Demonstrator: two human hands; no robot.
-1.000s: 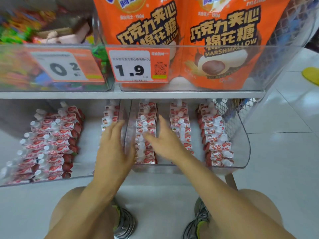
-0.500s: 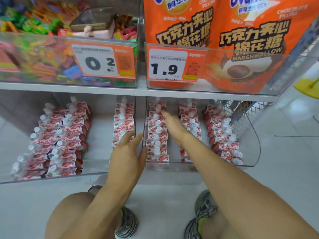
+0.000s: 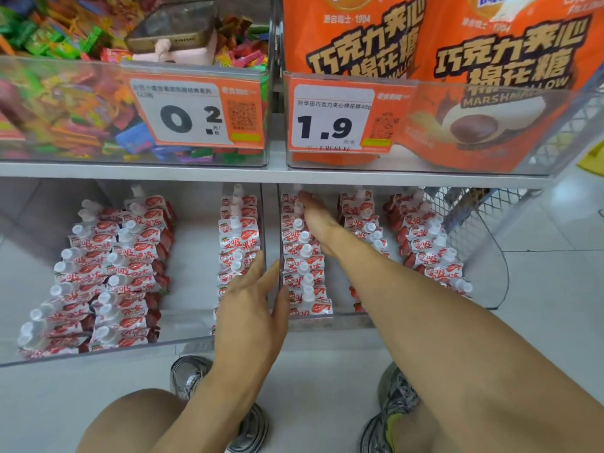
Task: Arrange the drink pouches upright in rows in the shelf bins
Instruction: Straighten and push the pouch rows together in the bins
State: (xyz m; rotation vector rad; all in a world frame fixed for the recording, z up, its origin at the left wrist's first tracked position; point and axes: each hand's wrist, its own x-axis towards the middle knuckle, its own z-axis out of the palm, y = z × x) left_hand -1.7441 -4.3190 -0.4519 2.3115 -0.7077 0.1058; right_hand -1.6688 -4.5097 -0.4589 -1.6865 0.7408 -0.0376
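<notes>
Red-and-white drink pouches with white caps stand in rows in two clear bins on the lower shelf. The left bin (image 3: 98,353) holds two rows at its left (image 3: 108,273) and one row (image 3: 240,243) at its right wall. The right bin (image 3: 330,318) holds three rows (image 3: 304,266). My right hand (image 3: 318,217) reaches deep between the left and middle rows of the right bin, fingers straight along the pouches. My left hand (image 3: 251,308) hovers open at the front of the bins, fingers spread near the divider between them.
Above the shelf board (image 3: 261,173), a clear bin of mixed colourful candy (image 3: 81,103) and a bin of orange marshmallow bags (image 3: 457,76) carry price tags. A wire basket (image 3: 474,217) sits at the shelf's right end. My knees and shoes are over the white floor tiles.
My right hand has slid farther back into the right bin along the pouch row. My left hand has drawn back from the left bin's pouches to the front. The view has moved closer.
</notes>
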